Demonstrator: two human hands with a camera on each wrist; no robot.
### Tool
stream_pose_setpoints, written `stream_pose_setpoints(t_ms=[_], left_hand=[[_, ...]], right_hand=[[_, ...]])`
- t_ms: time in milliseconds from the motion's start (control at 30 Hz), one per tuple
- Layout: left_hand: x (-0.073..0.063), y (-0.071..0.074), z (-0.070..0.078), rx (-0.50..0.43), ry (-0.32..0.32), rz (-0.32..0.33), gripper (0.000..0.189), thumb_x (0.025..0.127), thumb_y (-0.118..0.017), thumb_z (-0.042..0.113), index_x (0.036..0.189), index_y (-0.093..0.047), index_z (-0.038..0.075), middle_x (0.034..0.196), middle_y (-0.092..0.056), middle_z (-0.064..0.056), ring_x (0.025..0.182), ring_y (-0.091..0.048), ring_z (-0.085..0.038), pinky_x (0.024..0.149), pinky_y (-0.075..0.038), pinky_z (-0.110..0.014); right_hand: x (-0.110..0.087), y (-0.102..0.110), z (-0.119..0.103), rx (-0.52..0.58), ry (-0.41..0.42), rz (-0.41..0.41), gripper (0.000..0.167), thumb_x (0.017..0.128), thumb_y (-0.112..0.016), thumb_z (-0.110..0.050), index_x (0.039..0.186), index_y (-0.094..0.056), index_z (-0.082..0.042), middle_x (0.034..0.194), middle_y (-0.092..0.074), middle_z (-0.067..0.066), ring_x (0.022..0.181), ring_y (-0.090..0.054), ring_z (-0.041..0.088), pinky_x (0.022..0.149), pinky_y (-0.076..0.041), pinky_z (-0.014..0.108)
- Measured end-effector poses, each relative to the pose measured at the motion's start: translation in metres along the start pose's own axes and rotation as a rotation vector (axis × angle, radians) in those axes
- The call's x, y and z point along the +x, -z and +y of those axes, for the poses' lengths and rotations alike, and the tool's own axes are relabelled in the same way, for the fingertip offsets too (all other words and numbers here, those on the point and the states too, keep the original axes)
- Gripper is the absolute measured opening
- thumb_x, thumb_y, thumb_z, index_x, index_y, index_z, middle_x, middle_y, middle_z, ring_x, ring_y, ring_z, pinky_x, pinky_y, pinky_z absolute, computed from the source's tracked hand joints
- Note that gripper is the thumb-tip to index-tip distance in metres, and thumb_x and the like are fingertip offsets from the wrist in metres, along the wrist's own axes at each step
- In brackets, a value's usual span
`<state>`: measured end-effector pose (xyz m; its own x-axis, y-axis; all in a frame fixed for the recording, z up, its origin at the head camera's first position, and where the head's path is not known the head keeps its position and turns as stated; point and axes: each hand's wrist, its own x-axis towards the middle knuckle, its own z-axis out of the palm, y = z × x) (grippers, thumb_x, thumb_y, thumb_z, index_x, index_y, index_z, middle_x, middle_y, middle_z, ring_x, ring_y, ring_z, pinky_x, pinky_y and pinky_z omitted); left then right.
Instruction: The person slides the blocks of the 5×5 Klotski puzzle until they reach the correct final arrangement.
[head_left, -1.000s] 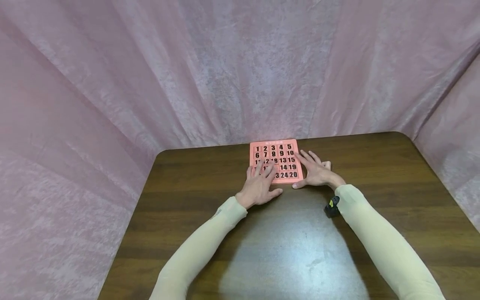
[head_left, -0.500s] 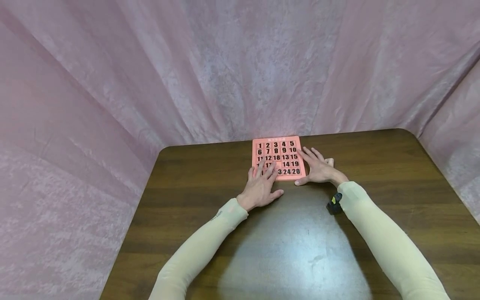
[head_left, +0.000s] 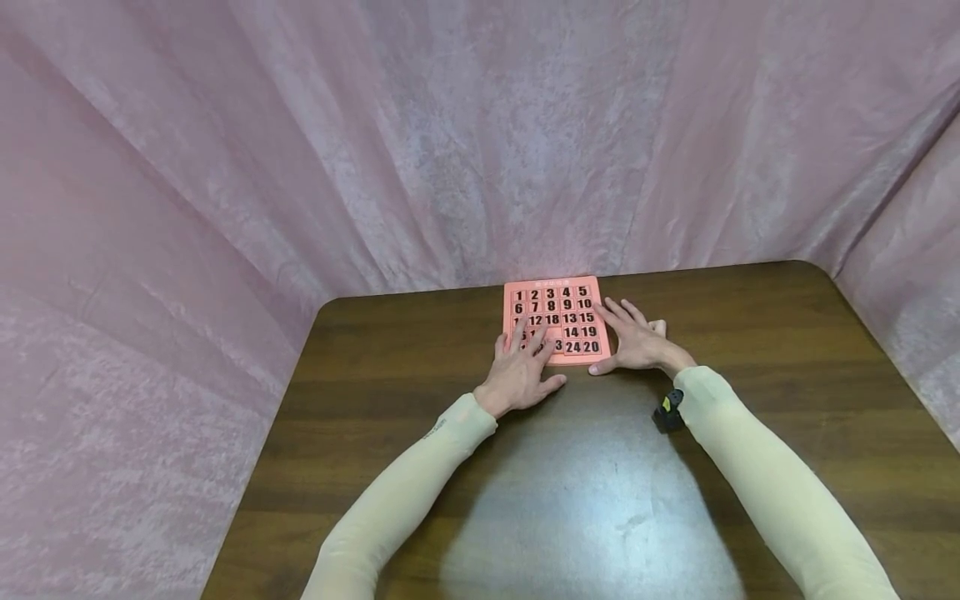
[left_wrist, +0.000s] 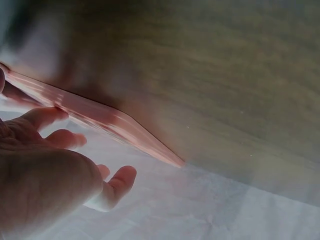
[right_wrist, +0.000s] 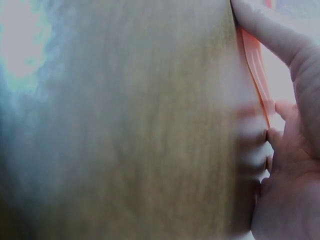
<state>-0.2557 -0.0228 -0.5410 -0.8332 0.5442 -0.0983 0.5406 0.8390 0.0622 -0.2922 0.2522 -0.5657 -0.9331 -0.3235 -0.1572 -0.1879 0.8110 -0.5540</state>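
A pink number sliding puzzle (head_left: 573, 361) lies flat near the table's far edge, with black numbers on its tiles. My left hand (head_left: 516, 377) spreads over its lower left part. Its fingertips rest on the tiles and cover several numbers, while the thumb lies on the table by the near edge. Around the puzzle's right side stands my right hand (head_left: 636, 343), its index fingertip at the side edge and its thumb at the near right corner. In the left wrist view the left fingers (left_wrist: 47, 116) reach over the puzzle's rim (left_wrist: 100, 110).
The brown wooden table (head_left: 390, 375) has rounded far corners and a bright reflection in front. Pink velvet curtain (head_left: 480, 142) hangs right behind the far edge and at both sides. A black wrist camera (head_left: 667, 411) sits on the right sleeve.
The left index finger has shifted slightly toward the puzzle's near edge. The right hand keeps its place at the right edge. The head view has moved a little.
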Motion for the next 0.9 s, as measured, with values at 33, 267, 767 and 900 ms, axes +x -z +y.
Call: stream_pose_setpoints(t_ms=[33,267,767,900], left_hand=[[0.001,0.000,0.000,-0.002,0.001,-0.003,0.074,0.110,-0.050,0.063,0.171,-0.040,0.021,0.186,-0.020,-0.005,0.173,-0.006,-0.039,0.132,-0.024,-0.070],[0.010,0.002,-0.003,-0.016,0.035,-0.024,0.075,0.111,-0.044,0.065,0.172,-0.037,0.022,0.186,-0.018,-0.005,0.174,-0.004,-0.038,0.133,-0.022,-0.069],[0.026,0.000,-0.011,-0.012,0.073,-0.027,0.075,0.110,-0.044,0.068,0.173,-0.035,0.029,0.186,-0.017,-0.005,0.174,-0.004,-0.039,0.132,-0.024,-0.067],[0.020,-0.001,-0.017,-0.028,0.064,-0.014,0.077,0.109,-0.044,0.069,0.174,-0.031,0.030,0.186,-0.015,-0.005,0.174,-0.004,-0.040,0.132,-0.024,-0.067]], right_hand=[[-0.001,0.000,0.000,0.000,-0.001,-0.002,0.141,0.072,-0.089,-0.074,0.177,-0.015,-0.017,0.186,-0.005,0.017,0.170,0.001,0.048,0.099,-0.023,0.066],[-0.006,0.004,-0.010,-0.017,-0.011,-0.012,0.136,0.075,-0.092,-0.065,0.177,-0.016,-0.016,0.185,-0.007,0.018,0.170,-0.001,0.048,0.100,-0.024,0.066],[-0.008,0.004,-0.008,-0.035,-0.007,-0.001,0.136,0.076,-0.090,-0.068,0.177,-0.014,-0.020,0.186,-0.006,0.017,0.170,-0.001,0.048,0.099,-0.025,0.065],[-0.007,0.005,-0.010,-0.042,-0.013,-0.007,0.135,0.076,-0.091,-0.065,0.177,-0.014,-0.019,0.186,-0.006,0.017,0.170,-0.001,0.046,0.101,-0.024,0.066]])
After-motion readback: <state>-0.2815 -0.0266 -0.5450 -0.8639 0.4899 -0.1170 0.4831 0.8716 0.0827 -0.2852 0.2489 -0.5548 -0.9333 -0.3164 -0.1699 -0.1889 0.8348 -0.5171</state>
